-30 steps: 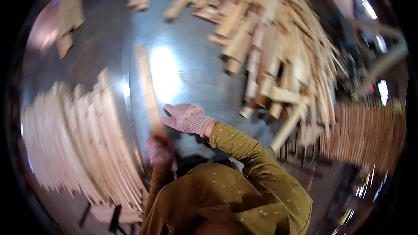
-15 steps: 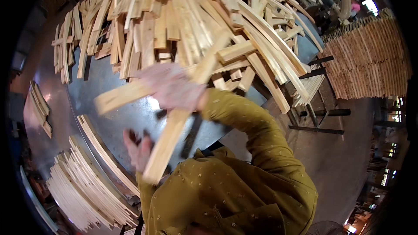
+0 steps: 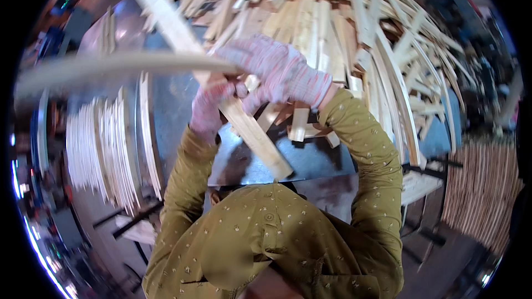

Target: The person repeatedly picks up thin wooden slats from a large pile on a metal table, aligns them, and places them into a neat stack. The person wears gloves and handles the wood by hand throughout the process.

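Note:
Knitted pink-and-white gloves cover both of my hands. My left hand (image 3: 209,108) is closed round the middle of a pale wooden strip (image 3: 255,135), which slants from the far left down toward my body. Just to the right, my right hand (image 3: 285,72) is closed at the near end of a second wooden strip (image 3: 111,66). That strip is smeared by motion and reaches far out to the left, crossing over the first one. The right hand's fingertips are partly hidden behind the strips. Both strips are held above the metal table (image 3: 172,116).
A loose heap of wooden strips (image 3: 310,27) covers the far and right part of the table. Neat rows of strips (image 3: 102,152) stand on the left, with a few more strips (image 3: 147,133) beside them. A tall stack of strips (image 3: 476,194) stands at the right.
My left hand has come up from below and closed on a strip. The right hand's two strips have swung round, one now pointing left. The whole view has turned leftward.

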Motion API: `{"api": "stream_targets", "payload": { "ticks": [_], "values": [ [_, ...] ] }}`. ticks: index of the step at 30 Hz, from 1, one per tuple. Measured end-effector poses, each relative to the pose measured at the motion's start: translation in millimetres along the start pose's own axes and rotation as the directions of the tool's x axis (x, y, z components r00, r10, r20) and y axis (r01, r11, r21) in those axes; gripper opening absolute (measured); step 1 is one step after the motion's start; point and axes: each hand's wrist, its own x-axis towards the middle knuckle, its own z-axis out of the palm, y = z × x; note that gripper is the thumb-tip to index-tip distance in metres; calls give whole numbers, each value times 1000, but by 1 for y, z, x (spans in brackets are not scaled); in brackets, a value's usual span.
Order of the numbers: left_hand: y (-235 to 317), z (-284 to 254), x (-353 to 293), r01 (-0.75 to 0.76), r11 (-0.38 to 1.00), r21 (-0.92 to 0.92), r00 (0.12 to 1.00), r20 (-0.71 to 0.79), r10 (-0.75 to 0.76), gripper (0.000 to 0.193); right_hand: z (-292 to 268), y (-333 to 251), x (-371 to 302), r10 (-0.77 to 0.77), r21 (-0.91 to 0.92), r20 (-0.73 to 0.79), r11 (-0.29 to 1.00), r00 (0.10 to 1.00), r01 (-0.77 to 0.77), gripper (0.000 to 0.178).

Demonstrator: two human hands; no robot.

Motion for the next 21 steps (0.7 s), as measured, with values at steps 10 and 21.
{"api": "stream_targets", "payload": {
  "ticks": [10,21],
  "values": [
    [27,22,-104,155,981,120,982,-129,-139,29,86,4,17,414,981,187,-126,891,-147,69],
    [-34,-162,-176,597,795,106,439,-873,-213,29,251,-26,7,551,860,505,-252,665,-444,38]
  ]
}}
